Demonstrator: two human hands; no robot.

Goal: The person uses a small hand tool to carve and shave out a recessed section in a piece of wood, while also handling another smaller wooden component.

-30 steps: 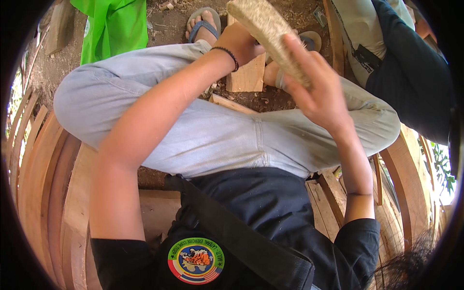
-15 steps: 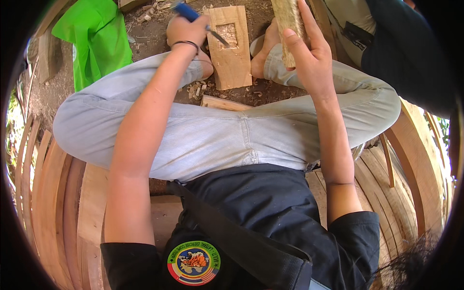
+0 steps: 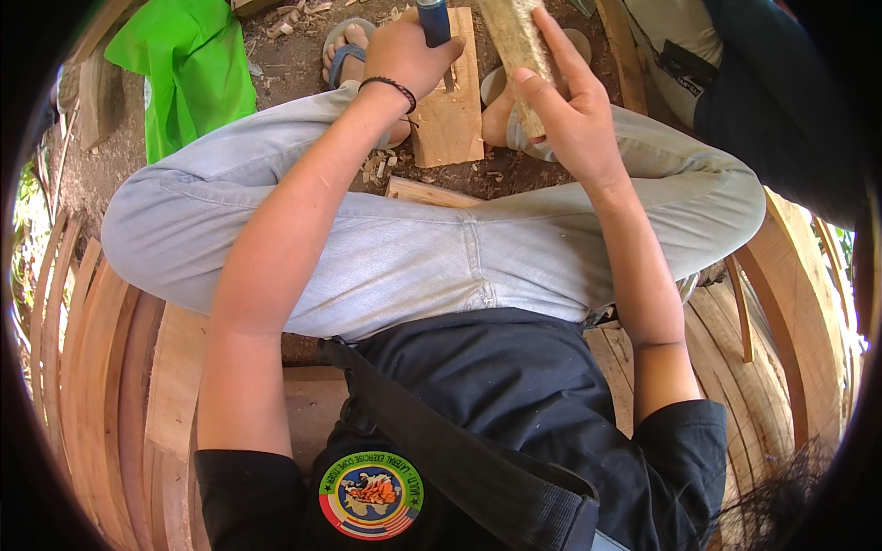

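Note:
My left hand [image 3: 409, 57] is closed round the blue handle of a chisel [image 3: 434, 23]. The chisel stands nearly upright, its blade down on a light wooden board [image 3: 450, 133] lying on the ground between my feet. My hand and the tool hide most of the recess cut in that board. In my right hand [image 3: 574, 119] is a rough piece of wood [image 3: 516, 60], gripped between thumb and fingers and raised to the right of the chisel, apart from it. Its upper end runs out of the picture.
A bright green bag or cloth [image 3: 188, 78] lies at the far left. Wood chips [image 3: 381, 165] are scattered over the soil, with a small wood strip [image 3: 432, 193] near my lap. Another person's dark clothing [image 3: 772, 110] shows at the far right. Planks [image 3: 170, 386] surround me.
My left hand has swung right over the board, and the chisel has gone from slanted to nearly upright. The piece of wood in my right hand has shifted left toward it.

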